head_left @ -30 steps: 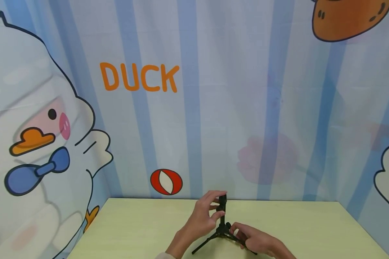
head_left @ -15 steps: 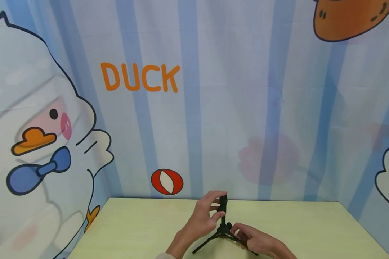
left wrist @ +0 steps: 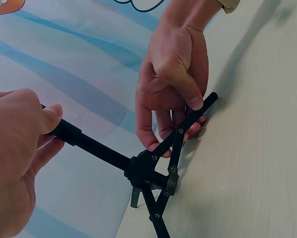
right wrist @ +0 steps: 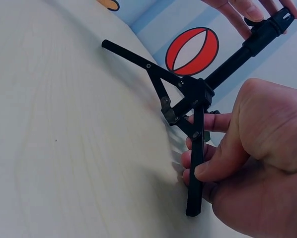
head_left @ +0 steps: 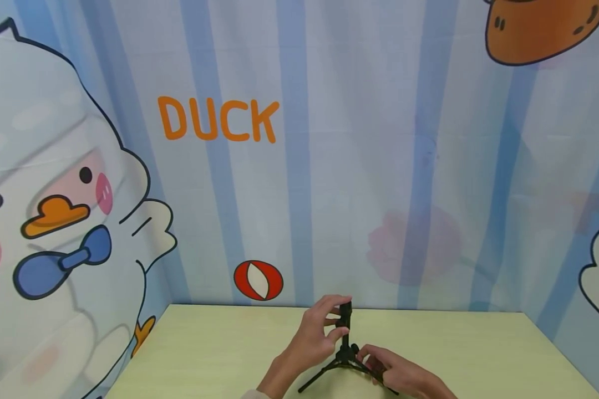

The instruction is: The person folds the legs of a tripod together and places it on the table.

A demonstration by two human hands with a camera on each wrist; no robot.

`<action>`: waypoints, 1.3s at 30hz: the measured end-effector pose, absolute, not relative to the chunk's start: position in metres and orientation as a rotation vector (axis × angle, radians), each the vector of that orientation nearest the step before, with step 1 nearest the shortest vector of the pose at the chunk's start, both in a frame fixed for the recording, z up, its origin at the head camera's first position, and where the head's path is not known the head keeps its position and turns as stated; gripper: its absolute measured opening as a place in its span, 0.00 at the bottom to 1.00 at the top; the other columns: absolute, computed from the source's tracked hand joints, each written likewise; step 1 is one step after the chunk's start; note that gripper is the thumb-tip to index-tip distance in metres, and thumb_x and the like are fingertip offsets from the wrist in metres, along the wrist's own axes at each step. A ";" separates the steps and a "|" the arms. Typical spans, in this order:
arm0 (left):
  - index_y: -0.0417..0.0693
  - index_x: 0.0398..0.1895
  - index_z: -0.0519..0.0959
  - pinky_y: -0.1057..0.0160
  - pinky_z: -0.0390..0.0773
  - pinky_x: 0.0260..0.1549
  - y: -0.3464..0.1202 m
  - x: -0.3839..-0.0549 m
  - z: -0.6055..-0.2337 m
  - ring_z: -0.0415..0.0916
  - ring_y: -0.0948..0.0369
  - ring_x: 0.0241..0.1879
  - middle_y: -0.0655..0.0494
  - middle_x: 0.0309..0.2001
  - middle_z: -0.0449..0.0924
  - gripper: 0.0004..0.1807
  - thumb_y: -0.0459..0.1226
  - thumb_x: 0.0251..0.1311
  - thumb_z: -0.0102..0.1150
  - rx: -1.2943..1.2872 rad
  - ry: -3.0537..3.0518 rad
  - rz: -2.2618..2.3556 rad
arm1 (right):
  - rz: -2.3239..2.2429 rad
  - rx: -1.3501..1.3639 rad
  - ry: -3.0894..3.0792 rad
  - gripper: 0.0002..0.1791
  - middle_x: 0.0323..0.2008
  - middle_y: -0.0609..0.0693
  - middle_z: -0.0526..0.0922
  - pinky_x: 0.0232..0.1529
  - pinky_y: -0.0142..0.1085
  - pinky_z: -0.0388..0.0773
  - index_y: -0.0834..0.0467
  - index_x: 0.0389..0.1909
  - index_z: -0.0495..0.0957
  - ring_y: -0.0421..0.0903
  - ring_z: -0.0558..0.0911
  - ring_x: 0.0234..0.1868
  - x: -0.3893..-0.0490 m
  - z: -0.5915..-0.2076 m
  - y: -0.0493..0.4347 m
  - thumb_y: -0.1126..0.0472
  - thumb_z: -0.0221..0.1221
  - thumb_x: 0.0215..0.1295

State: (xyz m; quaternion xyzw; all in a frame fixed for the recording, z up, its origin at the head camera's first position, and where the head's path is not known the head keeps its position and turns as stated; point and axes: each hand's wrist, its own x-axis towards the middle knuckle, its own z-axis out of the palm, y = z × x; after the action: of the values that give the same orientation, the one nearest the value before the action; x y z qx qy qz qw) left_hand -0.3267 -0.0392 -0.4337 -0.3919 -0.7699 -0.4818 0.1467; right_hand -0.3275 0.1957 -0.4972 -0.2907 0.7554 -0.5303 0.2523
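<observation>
A small black tripod (head_left: pixel 346 354) stands upright on the table with its legs spread. My left hand (head_left: pixel 313 338) grips the top of its central column (left wrist: pixel 101 151), thumb on the near side and fingertips at the upper end. Low on the right, my right hand (head_left: pixel 401 374) pinches one leg (right wrist: pixel 194 183) between thumb and fingers. Hinged braces (left wrist: pixel 175 153) join the legs to the lower column, as the left wrist view shows. Another leg (right wrist: pixel 126 54) slants out to the left in the right wrist view.
The pale yellow table (head_left: pixel 219 343) runs back to a blue-and-white striped curtain (head_left: pixel 354 166). Printed on that curtain are a large duck (head_left: pixel 35 138), the word DUCK and a red ball (head_left: pixel 258 280).
Both hands keep their hold on the tripod, with no clear movement against it. The whole head view has shifted slightly, so everything appears a little further right.
</observation>
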 end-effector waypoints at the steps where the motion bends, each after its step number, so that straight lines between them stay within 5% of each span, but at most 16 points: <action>1: 0.62 0.66 0.66 0.68 0.79 0.44 -0.039 -0.326 -0.433 0.75 0.62 0.49 0.60 0.58 0.70 0.37 0.25 0.56 0.63 -1.129 -2.214 -1.388 | -1.447 -0.802 2.044 0.38 0.33 0.52 0.73 0.34 0.37 0.66 0.67 0.56 0.67 0.47 0.69 0.31 -0.328 -0.497 0.196 0.83 0.37 0.35; 17: 0.62 0.65 0.66 0.68 0.80 0.43 -0.039 -0.325 -0.434 0.76 0.61 0.48 0.59 0.58 0.70 0.36 0.25 0.56 0.63 -1.144 -2.209 -1.393 | -1.453 -0.808 2.031 0.36 0.36 0.56 0.75 0.32 0.38 0.67 0.64 0.57 0.68 0.49 0.71 0.32 -0.326 -0.500 0.201 0.78 0.37 0.40; 29: 0.62 0.66 0.67 0.68 0.79 0.44 -0.040 -0.325 -0.431 0.75 0.62 0.48 0.60 0.57 0.71 0.36 0.25 0.56 0.63 -1.142 -2.226 -1.403 | -1.424 -0.718 1.952 0.36 0.44 0.60 0.75 0.42 0.43 0.73 0.67 0.59 0.67 0.54 0.75 0.42 -0.331 -0.489 0.204 0.82 0.45 0.42; 39: 0.60 0.66 0.67 0.68 0.79 0.44 -0.040 -0.326 -0.431 0.76 0.61 0.49 0.58 0.58 0.70 0.36 0.23 0.56 0.62 -1.185 -2.205 -1.378 | -1.479 -0.709 1.720 0.40 0.40 0.53 0.79 0.41 0.35 0.75 0.68 0.64 0.64 0.46 0.77 0.36 -0.336 -0.490 0.213 0.79 0.49 0.41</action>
State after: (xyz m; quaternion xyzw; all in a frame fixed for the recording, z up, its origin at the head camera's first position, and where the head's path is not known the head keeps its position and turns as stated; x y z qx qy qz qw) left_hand -0.3262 -0.0397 -0.4315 -0.4104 -0.7639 -0.4774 0.1417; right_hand -0.3364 0.2125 -0.4898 -0.2768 0.6715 -0.5774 0.3730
